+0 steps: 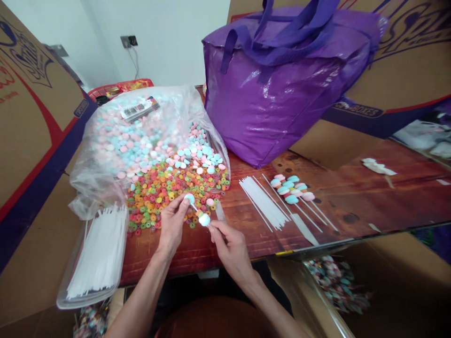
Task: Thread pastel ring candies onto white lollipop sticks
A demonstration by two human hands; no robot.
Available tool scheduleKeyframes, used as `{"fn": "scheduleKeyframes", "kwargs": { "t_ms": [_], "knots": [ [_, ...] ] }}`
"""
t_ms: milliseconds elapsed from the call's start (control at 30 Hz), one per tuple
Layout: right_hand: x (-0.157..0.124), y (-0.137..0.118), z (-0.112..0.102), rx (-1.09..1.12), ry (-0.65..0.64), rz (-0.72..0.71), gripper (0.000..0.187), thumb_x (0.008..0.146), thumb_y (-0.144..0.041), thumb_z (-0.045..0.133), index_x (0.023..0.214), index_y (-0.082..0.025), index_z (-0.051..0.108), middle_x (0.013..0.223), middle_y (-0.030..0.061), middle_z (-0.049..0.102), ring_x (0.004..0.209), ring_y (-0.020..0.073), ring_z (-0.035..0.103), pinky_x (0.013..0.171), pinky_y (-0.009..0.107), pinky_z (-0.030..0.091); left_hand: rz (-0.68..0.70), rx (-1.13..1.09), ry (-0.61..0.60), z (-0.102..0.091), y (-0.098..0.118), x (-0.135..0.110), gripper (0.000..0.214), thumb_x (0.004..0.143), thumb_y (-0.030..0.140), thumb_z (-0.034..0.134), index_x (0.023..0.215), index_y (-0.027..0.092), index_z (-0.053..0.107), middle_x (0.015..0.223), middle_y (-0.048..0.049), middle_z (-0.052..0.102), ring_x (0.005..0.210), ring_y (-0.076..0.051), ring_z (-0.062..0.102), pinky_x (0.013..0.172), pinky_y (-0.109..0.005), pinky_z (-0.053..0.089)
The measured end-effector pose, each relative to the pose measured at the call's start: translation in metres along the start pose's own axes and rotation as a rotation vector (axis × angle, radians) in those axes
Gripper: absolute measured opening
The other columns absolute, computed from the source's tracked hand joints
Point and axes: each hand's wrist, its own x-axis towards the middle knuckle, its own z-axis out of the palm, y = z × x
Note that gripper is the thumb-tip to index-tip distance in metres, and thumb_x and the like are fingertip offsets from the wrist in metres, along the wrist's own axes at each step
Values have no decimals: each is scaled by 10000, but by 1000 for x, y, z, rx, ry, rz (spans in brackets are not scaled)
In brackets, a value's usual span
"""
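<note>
Between finger and thumb, my left hand [173, 218] pinches a pale blue and white marshmallow [189, 199] at the upper tip of a white stick. My right hand [227, 239] grips the lower part of that stick, just under a blue and white marshmallow [204, 219] threaded on it. Small yellowish candy rings [199, 212] sit on the stick above this marshmallow. Beneath and behind my hands spreads a heap of colourful candy rings [158, 192]. Pink, blue and white marshmallows [197, 157] spill from a clear plastic bag [95, 126] onto the rings.
Loose white sticks [264, 202] lie right of my hands, beside several filled candy skewers [294, 190]. A plastic tub [63, 300] of sticks stands at the table's left edge. Behind are a large purple bag [268, 103] and cardboard boxes [416, 61]. Wrapped sweets [338, 281] lie below the table.
</note>
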Motion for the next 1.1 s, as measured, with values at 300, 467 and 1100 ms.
{"fn": "scheduleKeyframes", "kwargs": {
  "t_ms": [300,467,1100],
  "knots": [
    [3,-1,2,-36,-12,41,269,977,-296,469,794,-183,631,623,-7,548,544,122,482,532,223,373,117,165,-6,-1,1,-6,348,818,456,737,1045,196,777,1006,-63,760,869,-180,679,780,-276,552],
    [4,-6,4,-10,-55,146,257,955,-317,484,752,-200,589,555,-28,477,501,127,450,494,231,337,418,435,-11,-3,-1,-10,231,910,370,655,1030,214,776,1043,-57,746,955,-197,687,847,-298,551],
    [20,16,-8,45,136,174,299,933,-341,482,666,-207,501,563,-40,483,514,117,452,532,240,337,559,738,-354,23,10,-1,302,992,267,506,1224,226,695,1157,-69,719,1027,-200,674,917,-314,532]
  ]
}}
